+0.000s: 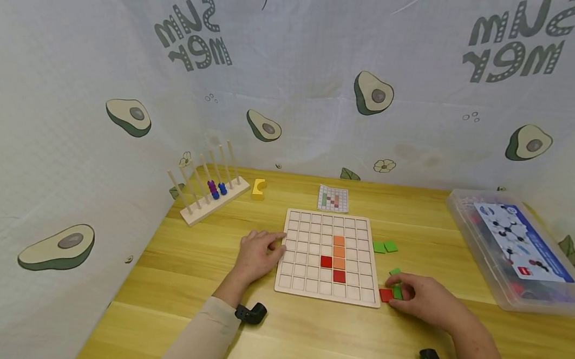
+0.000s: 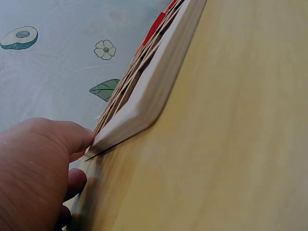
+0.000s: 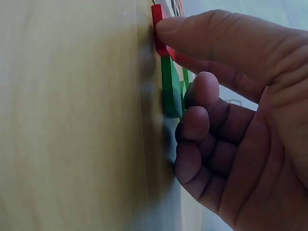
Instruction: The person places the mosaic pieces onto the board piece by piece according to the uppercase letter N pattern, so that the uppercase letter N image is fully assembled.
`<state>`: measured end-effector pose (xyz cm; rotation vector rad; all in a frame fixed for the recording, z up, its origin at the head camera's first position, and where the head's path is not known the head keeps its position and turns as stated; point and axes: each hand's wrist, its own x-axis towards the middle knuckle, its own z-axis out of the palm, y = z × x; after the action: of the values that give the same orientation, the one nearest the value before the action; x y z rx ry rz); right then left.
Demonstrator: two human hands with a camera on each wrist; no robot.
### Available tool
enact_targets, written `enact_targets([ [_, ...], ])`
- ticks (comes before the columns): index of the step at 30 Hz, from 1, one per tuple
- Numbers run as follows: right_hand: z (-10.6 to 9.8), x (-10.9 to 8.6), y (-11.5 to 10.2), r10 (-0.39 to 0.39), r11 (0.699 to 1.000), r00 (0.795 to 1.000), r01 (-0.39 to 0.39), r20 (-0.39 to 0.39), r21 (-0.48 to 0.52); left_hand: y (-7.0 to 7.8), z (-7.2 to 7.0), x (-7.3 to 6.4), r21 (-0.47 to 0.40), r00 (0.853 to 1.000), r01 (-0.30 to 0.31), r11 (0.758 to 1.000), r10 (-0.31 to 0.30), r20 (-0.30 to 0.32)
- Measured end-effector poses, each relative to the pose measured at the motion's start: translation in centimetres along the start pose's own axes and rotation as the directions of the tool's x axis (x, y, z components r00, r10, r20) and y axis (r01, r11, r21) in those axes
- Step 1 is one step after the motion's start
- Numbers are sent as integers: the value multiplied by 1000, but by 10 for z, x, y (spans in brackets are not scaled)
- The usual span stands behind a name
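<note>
A square wooden grid board (image 1: 306,290) lies flat on the table, with several orange tiles (image 1: 339,251) and two red tiles (image 1: 326,262) in its cells. My left hand (image 1: 259,255) rests on the table, thumb and forefinger touching the board's left edge. In the left wrist view the thumb (image 2: 79,136) meets the board's side. To the right of the board, my right hand (image 1: 427,298) pinches a loose red tile (image 3: 158,30) between thumb and forefinger, low at the table. A green tile (image 3: 169,89) lies beside it, under the curled other fingers.
Two green tiles (image 1: 385,247) lie by the board's right edge. Behind the board is a small pattern card (image 1: 333,198). A peg stand (image 1: 215,201) with beads and a yellow block (image 1: 259,189) stand back left. A clear plastic box (image 1: 513,251) is at the right.
</note>
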<state>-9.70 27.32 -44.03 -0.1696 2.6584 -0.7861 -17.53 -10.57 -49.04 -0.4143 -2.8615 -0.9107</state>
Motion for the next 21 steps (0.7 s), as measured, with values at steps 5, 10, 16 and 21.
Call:
enact_targets([
  [5, 0, 0, -1, -4, 1000, 1000, 4, 7, 6, 0, -1, 0, -1, 1000, 1, 1000, -1, -2],
  [10, -1, -1, -2, -1, 1000, 1000, 1, 2, 0, 0, 0, 0, 5, 1000, -6, 1000, 6, -4],
  [16, -8, 1, -12, -36, 999, 998, 34, -54, -42, -1, 0, 0, 7, 1000, -8, 1000, 8, -10],
  [21, -11, 8, -29, -68, 996, 995, 63, -78, -69, -1, 1, 0, 9, 1000, -11, 1000, 12, -12],
])
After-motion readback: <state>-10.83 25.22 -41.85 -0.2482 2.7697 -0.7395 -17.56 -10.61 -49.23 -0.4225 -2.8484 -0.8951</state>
